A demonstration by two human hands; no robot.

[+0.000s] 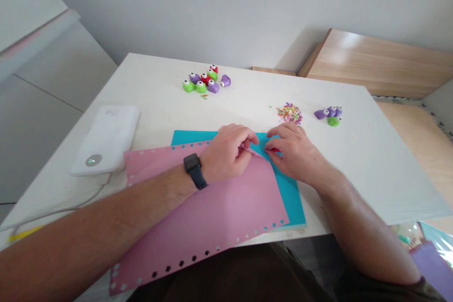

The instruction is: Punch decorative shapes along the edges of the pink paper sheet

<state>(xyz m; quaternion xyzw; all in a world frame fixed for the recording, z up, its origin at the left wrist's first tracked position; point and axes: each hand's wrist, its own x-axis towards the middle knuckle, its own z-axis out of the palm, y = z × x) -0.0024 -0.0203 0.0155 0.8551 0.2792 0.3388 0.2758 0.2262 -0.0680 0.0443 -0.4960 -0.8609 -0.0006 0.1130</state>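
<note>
A pink sheet of paper [226, 207], with star-shaped holes along its edges, lies partly over a blue sheet [288, 188]. My left hand [231, 148] is closed on the pink sheet near its upper right corner, which is slightly lifted. Just to the right, my right hand [290, 151] is in a pinch over the blue sheet. A bit of something red [275, 150] shows between its thumb and fingers; the rest is hidden. Beyond that hand lies a pile of small coloured paper cut-outs [290, 114].
Several green, purple and red craft punches [205, 80] with eye-like buttons stand at the table's back; more punches [331, 114] sit at right. A white power bank [109, 139] with a cable lies at left. The pink sheet overhangs the table's [375, 174] front edge.
</note>
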